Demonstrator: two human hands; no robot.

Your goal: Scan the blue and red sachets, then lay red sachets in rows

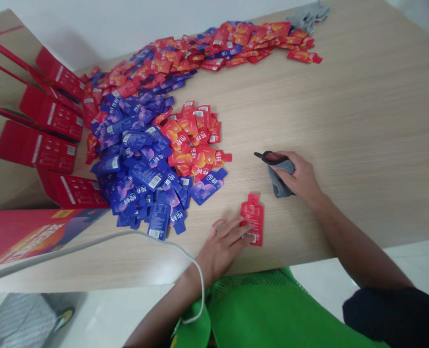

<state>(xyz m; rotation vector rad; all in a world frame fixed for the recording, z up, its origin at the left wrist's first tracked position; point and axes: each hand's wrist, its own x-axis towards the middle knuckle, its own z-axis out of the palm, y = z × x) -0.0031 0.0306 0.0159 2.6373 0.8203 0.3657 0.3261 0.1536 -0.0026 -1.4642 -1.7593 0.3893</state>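
Observation:
A single red sachet (256, 217) lies flat on the wooden table near its front edge, its short spout end pointing away from me. My left hand (223, 244) rests beside it, fingers stretched out with the tips over the sachet's left side. To the right, my right hand (301, 176) grips a bunched grey cloth (280, 184) with a dark edging, thumb on the near side. Left of the hands lie a heap of blue-purple sachets (136, 159) and a smaller pile of red-orange sachets (196, 137). One blue sachet (209, 186) lies at the pile's near edge.
A long bank of mixed red and purple sachets (200, 50) runs along the wall. Another grey cloth (308, 17) lies at the far end. Several red boxes (53, 113) stand at left. A white cable (156, 238) crosses the front edge and my left forearm.

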